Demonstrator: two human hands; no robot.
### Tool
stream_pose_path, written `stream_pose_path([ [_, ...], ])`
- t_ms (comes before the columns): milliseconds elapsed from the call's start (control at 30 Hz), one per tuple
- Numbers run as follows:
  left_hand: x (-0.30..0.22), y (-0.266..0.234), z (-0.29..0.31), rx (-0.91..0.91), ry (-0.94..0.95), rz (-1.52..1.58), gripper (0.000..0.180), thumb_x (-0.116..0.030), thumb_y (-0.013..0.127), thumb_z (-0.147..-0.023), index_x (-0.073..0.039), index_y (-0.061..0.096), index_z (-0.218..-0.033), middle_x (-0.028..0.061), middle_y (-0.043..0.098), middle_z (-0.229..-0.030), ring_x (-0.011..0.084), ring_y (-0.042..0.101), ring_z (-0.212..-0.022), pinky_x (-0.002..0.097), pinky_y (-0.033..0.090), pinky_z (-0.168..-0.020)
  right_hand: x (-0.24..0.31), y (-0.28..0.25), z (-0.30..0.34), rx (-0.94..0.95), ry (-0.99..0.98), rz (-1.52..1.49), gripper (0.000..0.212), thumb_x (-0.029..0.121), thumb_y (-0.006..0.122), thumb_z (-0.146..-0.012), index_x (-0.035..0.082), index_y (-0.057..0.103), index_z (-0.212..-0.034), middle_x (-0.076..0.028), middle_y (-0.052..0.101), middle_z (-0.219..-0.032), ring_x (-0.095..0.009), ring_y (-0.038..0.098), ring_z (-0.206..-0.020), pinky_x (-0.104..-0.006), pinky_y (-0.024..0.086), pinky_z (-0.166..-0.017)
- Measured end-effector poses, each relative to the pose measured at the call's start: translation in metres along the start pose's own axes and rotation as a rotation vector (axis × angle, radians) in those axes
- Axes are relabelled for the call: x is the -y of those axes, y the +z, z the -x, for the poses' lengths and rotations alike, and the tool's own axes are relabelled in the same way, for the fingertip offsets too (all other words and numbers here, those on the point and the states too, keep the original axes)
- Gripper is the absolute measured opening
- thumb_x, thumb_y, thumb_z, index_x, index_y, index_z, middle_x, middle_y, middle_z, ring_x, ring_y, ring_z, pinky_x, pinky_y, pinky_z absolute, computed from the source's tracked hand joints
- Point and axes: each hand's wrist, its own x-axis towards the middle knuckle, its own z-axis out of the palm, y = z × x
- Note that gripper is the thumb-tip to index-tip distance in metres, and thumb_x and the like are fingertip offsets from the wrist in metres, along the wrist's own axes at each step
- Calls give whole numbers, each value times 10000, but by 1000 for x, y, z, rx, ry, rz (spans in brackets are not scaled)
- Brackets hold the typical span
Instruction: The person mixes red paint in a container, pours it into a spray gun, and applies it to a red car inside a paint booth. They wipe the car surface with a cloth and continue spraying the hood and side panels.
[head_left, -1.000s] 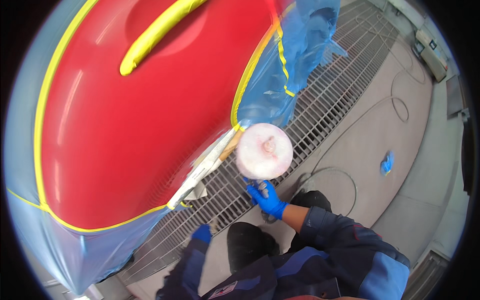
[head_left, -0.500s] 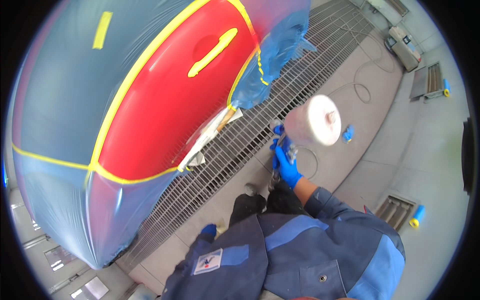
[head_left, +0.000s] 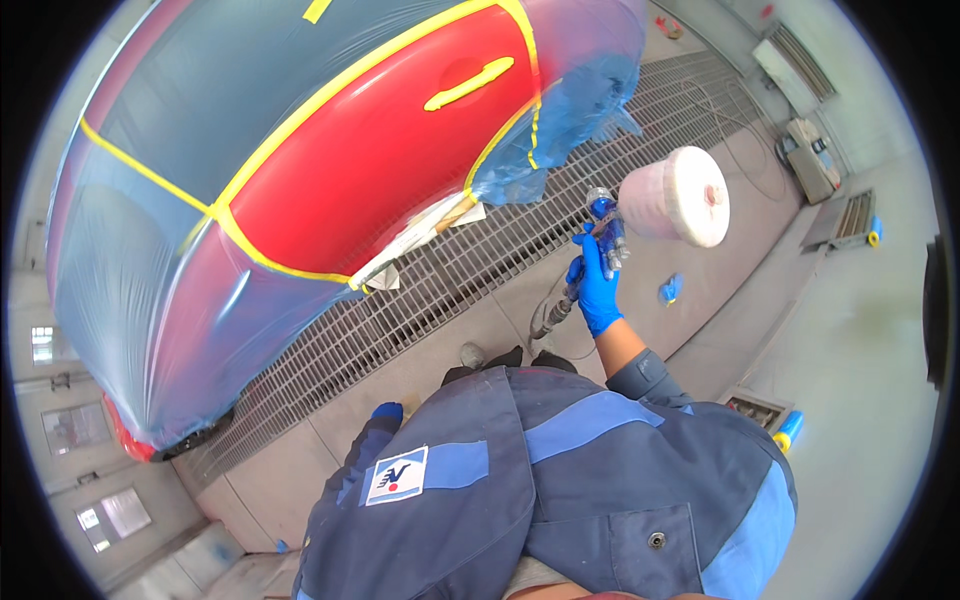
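My right hand [head_left: 600,290], in a blue glove, is wrapped round the grip of a paint spray gun [head_left: 612,240]. A large whitish, pink-tinted cup [head_left: 665,198] sits on the gun, tilted outward to the right. From the grip's lower end an air hose fitting [head_left: 550,318] hangs down. The glossy red car door [head_left: 385,165] lies ahead and left of the gun, apart from it. Yellow masking tape [head_left: 290,120] edges the door, and more covers its handle [head_left: 470,84]. My left hand [head_left: 388,411], also gloved in blue, hangs low beside my jacket; its fingers are hidden.
Translucent masking film [head_left: 130,270] covers the car around the door. Along its side runs a metal floor grate [head_left: 430,270]. A crumpled blue item [head_left: 671,289] lies on the floor to the right. A beige machine [head_left: 812,160] and a loose hose [head_left: 740,150] are farther back.
The view has turned, so the car sits higher and tilts differently in the picture. My right hand and the spray gun appear farther up and right, still gripped. My left hand stays low.
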Motion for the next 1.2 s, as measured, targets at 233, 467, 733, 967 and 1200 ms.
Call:
stream_pose_path([
  [233, -42, 109, 30, -125, -126, 206, 224, -213, 533, -866, -58, 630, -996, 198, 650, -1001, 391, 630, -963, 463, 503, -867, 2, -27, -34, 147, 70, -61, 351, 240, 609, -946, -8, 569, -1191, -76, 633, -812, -117, 502, -447, -263, 384, -386],
  [467, -84, 261, 13, -512, -119, 301, 184, -198, 562, -835, -63, 640, -934, 185, 657, -936, 392, 639, -927, 468, 510, -850, -5, -32, -47, 193, 121, -11, 368, 240, 612, -945, 1, 545, -1217, -50, 584, -717, -98, 492, -441, -247, 377, -377],
  [733, -175, 241, 93, -450, -821, 975, 400, -355, 546, -891, -5, 643, -1058, 244, 656, -1075, 420, 643, -957, 486, 514, -840, -46, 30, 20, 619, 115, 70, 408, 133, 554, -978, 61, 435, -1362, -83, 596, -1181, -96, 527, -539, -233, 417, -429],
  [967, -200, 220, 156, -640, -1069, 1367, 590, -548, 495, -906, -15, 690, -1068, 247, 659, -1067, 411, 621, -1024, 457, 480, -919, -76, 139, 149, 1203, 250, 190, 408, 175, 500, -1004, 44, 409, -1380, -103, 581, -1215, -68, 508, -540, -218, 403, -430],
  [1200, -149, 286, 184, -708, -1363, 1621, 404, -381, 484, -904, -60, 718, -976, 212, 681, -1016, 407, 641, -958, 444, 504, -866, -113, 303, 320, 1759, 307, 299, 364, 310, 508, -1009, 56, 551, -1267, 14, 516, -597, -45, 468, -488, -183, 376, -445],
])
